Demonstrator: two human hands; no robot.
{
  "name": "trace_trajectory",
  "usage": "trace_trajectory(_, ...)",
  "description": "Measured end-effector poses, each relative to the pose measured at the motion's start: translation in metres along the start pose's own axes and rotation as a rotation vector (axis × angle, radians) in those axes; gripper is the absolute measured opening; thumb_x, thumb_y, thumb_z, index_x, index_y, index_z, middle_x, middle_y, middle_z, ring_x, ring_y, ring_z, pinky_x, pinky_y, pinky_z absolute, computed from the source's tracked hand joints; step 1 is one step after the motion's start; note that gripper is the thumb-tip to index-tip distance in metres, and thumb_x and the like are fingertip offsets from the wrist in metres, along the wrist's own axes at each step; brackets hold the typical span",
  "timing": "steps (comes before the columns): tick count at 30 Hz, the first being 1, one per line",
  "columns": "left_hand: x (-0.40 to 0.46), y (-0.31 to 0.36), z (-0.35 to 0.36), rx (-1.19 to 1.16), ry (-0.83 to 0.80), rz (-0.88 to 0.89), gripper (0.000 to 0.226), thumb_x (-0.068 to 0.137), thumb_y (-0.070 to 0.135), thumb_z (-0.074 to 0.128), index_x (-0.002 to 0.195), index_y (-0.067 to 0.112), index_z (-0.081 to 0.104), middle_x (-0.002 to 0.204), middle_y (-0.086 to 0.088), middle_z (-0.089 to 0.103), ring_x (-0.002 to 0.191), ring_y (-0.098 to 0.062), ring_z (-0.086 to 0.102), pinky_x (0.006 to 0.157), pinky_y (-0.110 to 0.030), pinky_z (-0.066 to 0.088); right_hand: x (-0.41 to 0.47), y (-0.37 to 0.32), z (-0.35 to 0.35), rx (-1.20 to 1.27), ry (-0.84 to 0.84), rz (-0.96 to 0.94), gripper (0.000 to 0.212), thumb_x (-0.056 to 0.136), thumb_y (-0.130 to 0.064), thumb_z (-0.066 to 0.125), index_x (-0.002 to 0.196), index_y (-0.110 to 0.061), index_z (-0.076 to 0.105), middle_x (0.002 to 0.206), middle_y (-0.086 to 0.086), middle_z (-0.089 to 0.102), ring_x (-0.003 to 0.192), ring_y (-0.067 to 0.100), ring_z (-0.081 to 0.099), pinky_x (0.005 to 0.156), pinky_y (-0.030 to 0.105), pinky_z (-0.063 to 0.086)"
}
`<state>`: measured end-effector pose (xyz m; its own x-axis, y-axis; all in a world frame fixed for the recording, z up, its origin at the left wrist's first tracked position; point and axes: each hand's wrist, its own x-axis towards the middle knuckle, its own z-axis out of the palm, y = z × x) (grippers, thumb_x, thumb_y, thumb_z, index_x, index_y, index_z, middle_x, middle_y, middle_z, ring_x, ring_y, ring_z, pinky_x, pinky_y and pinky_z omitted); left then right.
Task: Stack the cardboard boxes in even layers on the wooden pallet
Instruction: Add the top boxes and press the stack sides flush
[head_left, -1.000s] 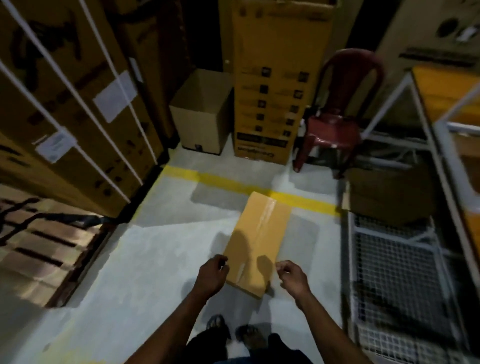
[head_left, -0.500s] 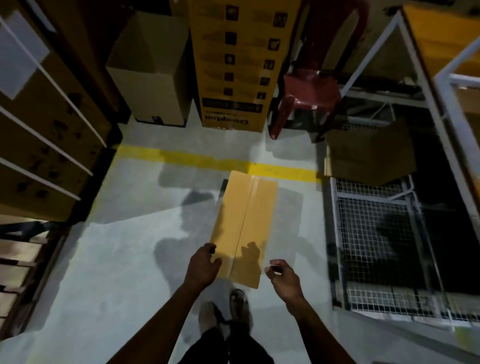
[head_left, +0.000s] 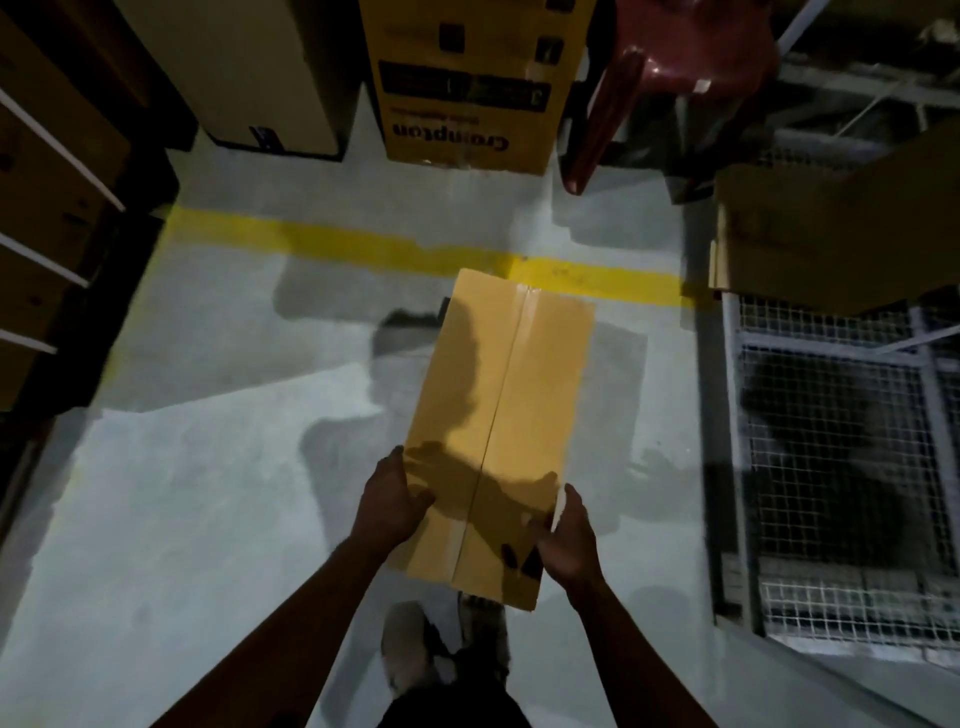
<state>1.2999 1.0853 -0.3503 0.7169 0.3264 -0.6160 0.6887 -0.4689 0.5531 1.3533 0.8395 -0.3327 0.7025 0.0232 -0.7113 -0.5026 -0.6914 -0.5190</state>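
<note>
While the left hand (head_left: 392, 506) clasps the near left edge and the right hand (head_left: 566, 535) cups the near right corner, both curled onto the cardboard box (head_left: 498, 415), the box lies on the floor (head_left: 208, 493) straight ahead of them. Its long axis runs away from the person toward the yellow line (head_left: 337, 244), so both hands hold one short end, about equally near. No pallet shows clearly, so the carry direction cannot be told.

The long box (head_left: 498, 431) lies on the floor (head_left: 208, 493), hands at its near end. A floor line (head_left: 363, 244) runs behind it, a mesh cage (head_left: 841, 467) right.
</note>
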Motion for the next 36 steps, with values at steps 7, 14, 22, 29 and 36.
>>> trace_trajectory(7,0.088,-0.026,0.027,-0.115,-0.048,-0.043,0.107,0.075,0.062,0.082,0.157,0.019,0.029,0.136,-0.008,0.060,0.114,-0.031,0.065,0.082,-0.035,0.060,0.087,0.048,0.026,0.168,0.016,-0.048,0.095,0.085,-0.055,0.076,0.158,-0.029,0.023,0.158,0.000,0.041,0.144,0.025,0.042,0.118,0.045,0.039)
trace_trajectory(14,0.099,-0.024,0.028,-0.237,-0.059,-0.048,0.100,0.079,0.062,0.082,0.156,0.035,0.025,0.140,-0.003,0.058,0.119,-0.029,0.060,0.097,-0.045,0.055,0.102,0.053,0.033,0.260,-0.047,-0.132,0.087,0.087,-0.041,0.071,0.155,-0.045,0.017,0.155,-0.008,0.037,0.143,0.022,0.038,0.121,0.052,0.034)
trace_trajectory(22,0.014,0.004,-0.017,-0.283,-0.048,-0.036,0.104,0.067,0.081,0.070,0.155,0.047,0.024,0.139,0.001,0.061,0.118,-0.032,0.063,0.098,-0.050,0.056,0.020,0.022,-0.004,0.204,-0.053,-0.167,0.086,0.089,-0.040,0.060,0.161,-0.033,0.014,0.160,-0.005,0.034,0.146,0.023,0.036,0.122,0.053,0.032)
trace_trajectory(29,-0.103,0.050,-0.091,-0.346,0.056,-0.025,0.097,0.079,0.062,0.079,0.157,0.045,0.023,0.144,0.003,0.056,0.123,-0.028,0.058,0.103,-0.049,0.052,-0.084,-0.040,-0.060,0.169,-0.102,-0.196,0.073,0.102,-0.022,0.059,0.156,-0.049,0.018,0.158,-0.013,0.039,0.144,0.019,0.040,0.121,0.049,0.034)
trace_trajectory(36,-0.223,0.088,-0.163,-0.362,0.199,0.010,0.086,0.087,0.053,0.077,0.154,0.047,0.024,0.145,0.006,0.055,0.128,-0.030,0.057,0.100,-0.043,0.051,-0.179,-0.111,-0.101,0.160,-0.158,-0.336,0.068,0.099,-0.025,0.059,0.154,-0.050,0.026,0.154,-0.018,0.044,0.140,0.015,0.046,0.118,0.048,0.039)
